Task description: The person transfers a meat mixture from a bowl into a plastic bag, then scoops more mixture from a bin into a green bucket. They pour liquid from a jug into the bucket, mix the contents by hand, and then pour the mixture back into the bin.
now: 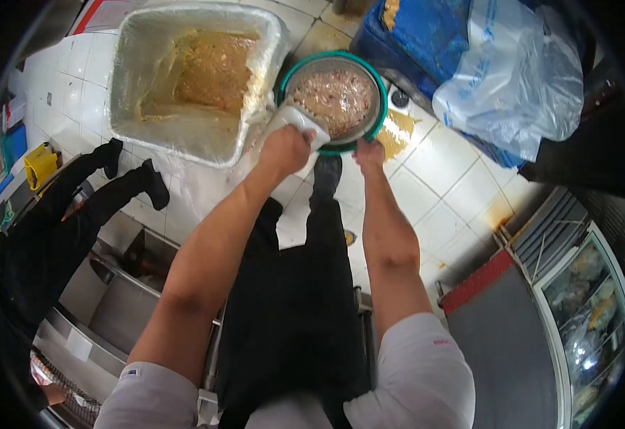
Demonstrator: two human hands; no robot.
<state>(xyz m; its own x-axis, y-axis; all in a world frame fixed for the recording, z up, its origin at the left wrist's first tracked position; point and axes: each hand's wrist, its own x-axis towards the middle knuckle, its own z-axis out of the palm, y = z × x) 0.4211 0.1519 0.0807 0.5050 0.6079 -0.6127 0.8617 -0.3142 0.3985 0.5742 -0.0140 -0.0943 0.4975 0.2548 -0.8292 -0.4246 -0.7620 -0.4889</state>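
My left hand (287, 150) is closed round a white plastic container (303, 123), perhaps a scoop, tilted against the near left rim of a round strainer (375, 107). A wet, pinkish, chopped mixture (335, 99) fills the strainer, which sits within a green basin (384, 84). At the basin's near right edge, my right hand (370, 154) grips the rim with its fingers curled. Left of the basin stands a large pale tub (123, 89) lined with clear plastic, with a brownish-orange mixture (216, 71) along its bottom.
A blue container (416, 43) draped with a clear plastic bag (513, 79) stands at upper right. Brown liquid (398, 134) lies on the tiled floor (427, 161). Another person's dark-clothed legs (76, 207) are at left. A glass-fronted cabinet (588, 322) stands at lower right.
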